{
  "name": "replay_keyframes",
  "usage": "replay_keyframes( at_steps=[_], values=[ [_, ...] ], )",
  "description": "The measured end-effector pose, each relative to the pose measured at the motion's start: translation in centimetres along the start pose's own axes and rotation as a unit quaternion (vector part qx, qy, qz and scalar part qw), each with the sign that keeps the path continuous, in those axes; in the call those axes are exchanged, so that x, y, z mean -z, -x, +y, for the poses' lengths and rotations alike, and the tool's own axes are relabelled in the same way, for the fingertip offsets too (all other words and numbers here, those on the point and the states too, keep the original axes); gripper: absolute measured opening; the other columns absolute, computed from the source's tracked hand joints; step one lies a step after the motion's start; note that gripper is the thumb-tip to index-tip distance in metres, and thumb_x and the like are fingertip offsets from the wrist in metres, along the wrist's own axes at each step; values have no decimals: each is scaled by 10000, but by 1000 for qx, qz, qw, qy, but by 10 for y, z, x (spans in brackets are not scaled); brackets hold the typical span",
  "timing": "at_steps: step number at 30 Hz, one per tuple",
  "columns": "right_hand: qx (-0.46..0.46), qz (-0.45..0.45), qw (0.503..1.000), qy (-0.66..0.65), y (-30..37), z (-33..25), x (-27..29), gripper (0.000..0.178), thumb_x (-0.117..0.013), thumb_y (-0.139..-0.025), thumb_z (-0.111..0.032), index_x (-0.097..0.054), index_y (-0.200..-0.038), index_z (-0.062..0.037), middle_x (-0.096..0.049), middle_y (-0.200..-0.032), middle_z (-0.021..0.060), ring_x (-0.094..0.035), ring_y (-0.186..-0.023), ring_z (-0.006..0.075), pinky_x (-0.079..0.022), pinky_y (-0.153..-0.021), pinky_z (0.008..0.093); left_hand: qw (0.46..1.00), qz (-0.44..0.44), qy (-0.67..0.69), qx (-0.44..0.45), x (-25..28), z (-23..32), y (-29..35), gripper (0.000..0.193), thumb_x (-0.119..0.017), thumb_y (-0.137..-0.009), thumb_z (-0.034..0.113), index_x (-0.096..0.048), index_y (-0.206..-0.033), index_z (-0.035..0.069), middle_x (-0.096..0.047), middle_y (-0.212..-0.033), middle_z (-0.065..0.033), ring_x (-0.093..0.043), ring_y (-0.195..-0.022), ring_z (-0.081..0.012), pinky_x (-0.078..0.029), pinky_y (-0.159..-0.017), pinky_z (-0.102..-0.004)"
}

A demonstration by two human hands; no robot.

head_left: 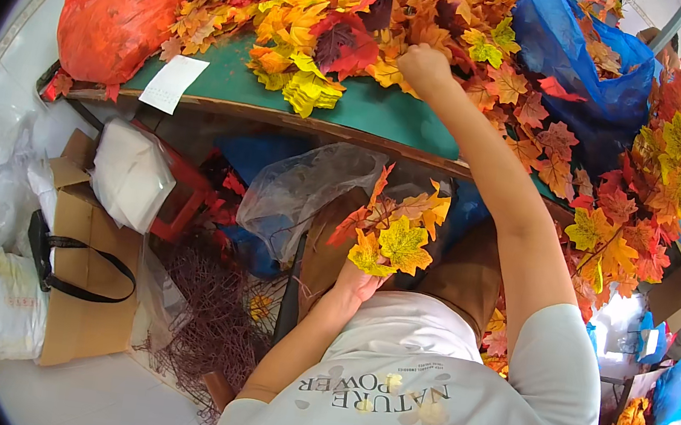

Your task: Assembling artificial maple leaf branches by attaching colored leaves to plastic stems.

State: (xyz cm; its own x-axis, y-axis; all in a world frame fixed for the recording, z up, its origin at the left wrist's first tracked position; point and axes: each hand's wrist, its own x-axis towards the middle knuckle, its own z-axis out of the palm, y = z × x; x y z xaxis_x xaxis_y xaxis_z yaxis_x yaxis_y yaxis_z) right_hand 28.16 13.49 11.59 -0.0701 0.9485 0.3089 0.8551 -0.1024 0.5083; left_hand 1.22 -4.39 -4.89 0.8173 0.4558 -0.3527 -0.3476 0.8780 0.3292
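My left hand [359, 284] is closed on the stem of an artificial maple leaf sprig [403, 245], held low over my lap. Yellow, orange and red leaves fan out from it. My right arm reaches forward across the green tabletop [392, 116]. At its end my right hand [424, 70] is closed among the heaped artificial maple leaves [297, 22]; its fingertips are partly hidden, and I cannot make out what they hold. Left of this hand lie a dark red leaf [345, 45] and a neat stack of yellow leaves [313, 94] at the table's near edge.
A red plastic bag [116, 24] and a white paper [172, 84] are at the table's left. On the right stands a blue bag [579, 63], with leaf garlands [612, 240] hanging beside it. Lower left are a cardboard box [90, 283] and dark thin stems [203, 306].
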Motion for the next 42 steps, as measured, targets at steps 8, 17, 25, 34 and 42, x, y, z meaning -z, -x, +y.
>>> replay_keyframes(
  at_steps=[8,17,25,34,42],
  values=[
    [89,133,987,-15,13,25,-15,69,-568,-719,-75,-628,-730,-44,-586,-777,87,-632,-713,239,-535,-589,325,1000,-14,4,7,4,-2,-2,418,-610,-779,18,-526,-1178,116,-589,-1103,-23,-586,-990,-189,-507,-818,-330],
    [74,205,965,-143,14,56,20,145,-545,-755,-79,-620,-879,-82,-604,-827,83,-628,-788,262,-521,-636,367,996,-83,20,19,18,0,-8,413,-626,-792,17,-523,-1177,125,-591,-1104,-21,-590,-979,-177,-522,-776,-299],
    [-238,185,838,-455,14,90,39,184,-671,-776,-141,-687,-911,-17,-682,-790,88,-652,-721,167,-514,-675,260,998,-64,13,10,8,-2,0,375,-607,-816,38,-517,-1173,104,-587,-1065,-19,-586,-905,-162,-518,-706,-280],
    [-211,232,333,-889,139,-21,111,178,-621,-855,-97,-589,-964,40,-640,-910,104,-639,-799,141,-510,-677,213,984,23,-131,-119,-40,11,10,150,-502,-863,51,-545,-1001,9,-571,-857,-61,-577,-633,-165,-508,-527,-278],
    [-227,242,480,-812,239,-134,134,113,-617,-840,-17,-593,-942,27,-628,-930,111,-632,-825,195,-521,-775,321,929,30,-252,-271,-64,3,21,207,-633,-806,5,-552,-996,-9,-598,-880,-52,-585,-700,-113,-505,-559,-219]
  ],
)
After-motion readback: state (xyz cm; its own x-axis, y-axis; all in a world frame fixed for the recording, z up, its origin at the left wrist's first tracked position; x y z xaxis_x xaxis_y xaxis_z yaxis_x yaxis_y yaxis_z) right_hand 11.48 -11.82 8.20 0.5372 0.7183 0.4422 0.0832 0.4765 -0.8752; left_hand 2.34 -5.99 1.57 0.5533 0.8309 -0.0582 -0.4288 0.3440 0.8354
